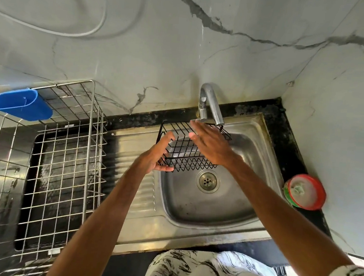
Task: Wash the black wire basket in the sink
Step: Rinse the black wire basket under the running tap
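A marble wall (pixel 139 57) fills the upper half of the frame. At the left stands a silver wire rack (pixel 90 130), with a blue cup (pixel 21 104) hung on its upper-left rim. The steel sink (pixel 192 204) takes the centre, its ribbed drainboard running left toward the rack.

The basket (pixel 184 151) is held in the air over the basin's upper-left part, just below the tap (pixel 210 103) and above the drain (pixel 208 181) in the frame, tilted with its open side to the camera. The left hand (pixel 155 155) grips its left end, fingers curled round the wires and thumb under the lower edge. The right hand (pixel 211 142) lies flat across its upper right, fingers straight and holding nothing, tips close to the tap's base.

At the right edge, on the black counter, sits a red-rimmed tub (pixel 306 191).
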A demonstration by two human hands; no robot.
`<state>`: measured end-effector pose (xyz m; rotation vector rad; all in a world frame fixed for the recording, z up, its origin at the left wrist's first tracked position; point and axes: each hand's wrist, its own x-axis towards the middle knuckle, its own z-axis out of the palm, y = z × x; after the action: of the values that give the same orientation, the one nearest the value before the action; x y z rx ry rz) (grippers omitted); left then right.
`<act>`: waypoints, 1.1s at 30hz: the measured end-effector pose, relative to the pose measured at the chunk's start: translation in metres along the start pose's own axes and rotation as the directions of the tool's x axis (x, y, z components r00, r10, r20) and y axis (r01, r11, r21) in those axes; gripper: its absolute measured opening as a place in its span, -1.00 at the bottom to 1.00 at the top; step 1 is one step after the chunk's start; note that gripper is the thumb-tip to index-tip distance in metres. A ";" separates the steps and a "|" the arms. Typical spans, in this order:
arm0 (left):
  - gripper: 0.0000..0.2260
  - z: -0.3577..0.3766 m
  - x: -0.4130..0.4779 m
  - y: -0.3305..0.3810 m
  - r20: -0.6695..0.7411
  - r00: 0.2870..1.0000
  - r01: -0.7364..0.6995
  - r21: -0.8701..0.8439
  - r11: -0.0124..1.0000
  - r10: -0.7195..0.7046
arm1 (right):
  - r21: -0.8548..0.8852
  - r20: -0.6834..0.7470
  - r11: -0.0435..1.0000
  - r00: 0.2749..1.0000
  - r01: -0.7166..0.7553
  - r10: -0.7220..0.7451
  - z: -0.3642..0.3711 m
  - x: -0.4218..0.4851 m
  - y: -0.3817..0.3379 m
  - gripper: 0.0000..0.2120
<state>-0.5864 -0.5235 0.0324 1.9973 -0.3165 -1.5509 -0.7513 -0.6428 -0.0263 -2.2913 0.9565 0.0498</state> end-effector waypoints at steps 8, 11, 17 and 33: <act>-0.66 -0.005 -0.005 -0.008 -0.008 1.000 0.016 -0.043 0.999 -0.016 | 0.244 -0.007 0.947 0.976 -0.210 0.218 -0.008 -0.004 0.055 -0.54; -0.43 -0.003 -0.003 -0.014 -0.014 0.996 0.080 -0.131 0.988 -0.083 | 0.289 -0.247 0.931 0.922 -0.224 0.298 0.006 -0.008 0.038 -0.54; -0.33 0.007 -0.004 -0.021 0.005 0.998 0.069 -0.160 0.985 -0.069 | 0.112 -0.258 0.990 0.960 -0.084 0.111 0.034 -0.028 -0.033 -0.29; -0.64 -0.008 -0.010 -0.035 -0.030 0.999 0.010 -0.059 0.998 -0.012 | 0.726 0.299 0.443 0.821 -0.527 0.486 -0.018 -0.021 0.049 -0.32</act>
<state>-0.5878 -0.4874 0.0216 1.9782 -0.2450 -1.5179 -0.8016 -0.6655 -0.0335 -1.1130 1.2925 -0.0589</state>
